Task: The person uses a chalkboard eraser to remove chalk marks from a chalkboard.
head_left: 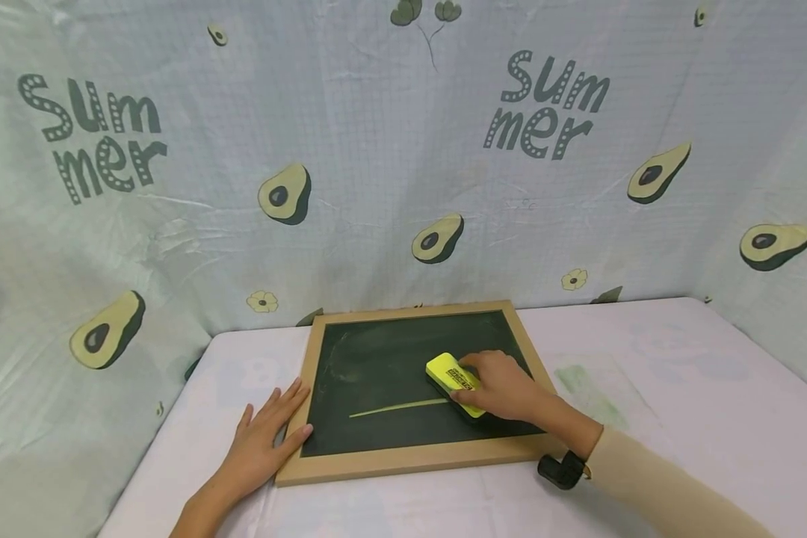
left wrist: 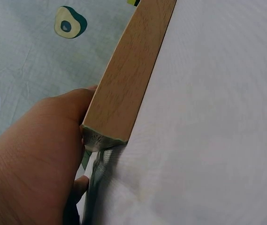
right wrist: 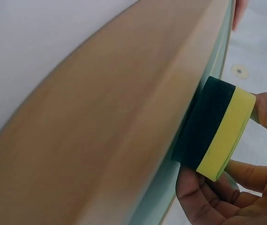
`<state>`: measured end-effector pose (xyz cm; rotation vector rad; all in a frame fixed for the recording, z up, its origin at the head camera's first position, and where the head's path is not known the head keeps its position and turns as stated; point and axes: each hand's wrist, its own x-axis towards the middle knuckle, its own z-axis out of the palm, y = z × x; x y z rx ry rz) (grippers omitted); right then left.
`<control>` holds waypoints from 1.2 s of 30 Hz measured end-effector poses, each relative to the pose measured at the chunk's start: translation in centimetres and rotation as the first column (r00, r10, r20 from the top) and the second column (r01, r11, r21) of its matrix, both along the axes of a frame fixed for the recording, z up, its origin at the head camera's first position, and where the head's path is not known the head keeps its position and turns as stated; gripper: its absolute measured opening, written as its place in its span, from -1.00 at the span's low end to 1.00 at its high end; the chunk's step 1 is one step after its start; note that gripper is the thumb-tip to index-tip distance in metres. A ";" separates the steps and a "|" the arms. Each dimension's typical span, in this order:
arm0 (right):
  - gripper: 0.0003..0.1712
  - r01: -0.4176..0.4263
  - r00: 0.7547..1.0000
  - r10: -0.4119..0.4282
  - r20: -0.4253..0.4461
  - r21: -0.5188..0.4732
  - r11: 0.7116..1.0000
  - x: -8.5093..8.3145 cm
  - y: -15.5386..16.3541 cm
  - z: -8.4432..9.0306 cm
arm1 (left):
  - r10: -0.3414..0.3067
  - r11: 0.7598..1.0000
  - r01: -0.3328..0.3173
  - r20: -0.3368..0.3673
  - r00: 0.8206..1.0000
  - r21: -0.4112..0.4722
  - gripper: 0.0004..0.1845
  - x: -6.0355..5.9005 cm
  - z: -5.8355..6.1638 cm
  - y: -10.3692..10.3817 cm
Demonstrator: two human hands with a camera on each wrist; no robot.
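Observation:
A wood-framed chalkboard lies on the table with one thin yellow-green chalk line across its lower part. My right hand grips a yellow chalkboard eraser, thumb on one side and fingers on the other. In the right wrist view the eraser's dark felt side meets the board's surface, covering the line's right end. My left hand rests on the frame's left side with fingers spread; in the left wrist view, it sits against the wooden frame at a corner.
The table has a pale cloth. A green chalk smudge marks it right of the board. Behind hangs a curtain printed with avocados and lettering. A black band is on my right wrist.

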<state>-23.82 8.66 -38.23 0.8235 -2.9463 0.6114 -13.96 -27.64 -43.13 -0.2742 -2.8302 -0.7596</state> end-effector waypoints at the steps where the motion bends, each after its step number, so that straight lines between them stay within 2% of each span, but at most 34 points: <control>1: -0.36 -0.008 1.000 0.008 0.001 -0.003 1.000 0.1 -0.5 0.0 | -0.001 1.000 0.001 0.001 1.000 0.001 -0.31 0.0 0.0 0.0; 15: -0.36 -0.120 0.992 0.121 -0.043 0.015 0.993 0.5 -6.5 -0.2 | 0.008 1.000 -0.008 -0.004 1.000 -0.016 -0.31 -0.1 0.0 0.0; 26: -0.35 -0.188 0.980 0.192 -0.058 0.073 0.979 1.9 -11.5 0.2 | 0.014 1.000 -0.014 0.005 1.000 -0.020 -0.31 -0.1 -0.2 0.1; 36: -0.33 -0.183 0.980 0.190 -0.053 0.109 0.977 2.7 -14.1 0.2 | 0.006 1.000 -0.006 -0.012 1.000 -0.025 -0.32 0.0 -0.2 0.0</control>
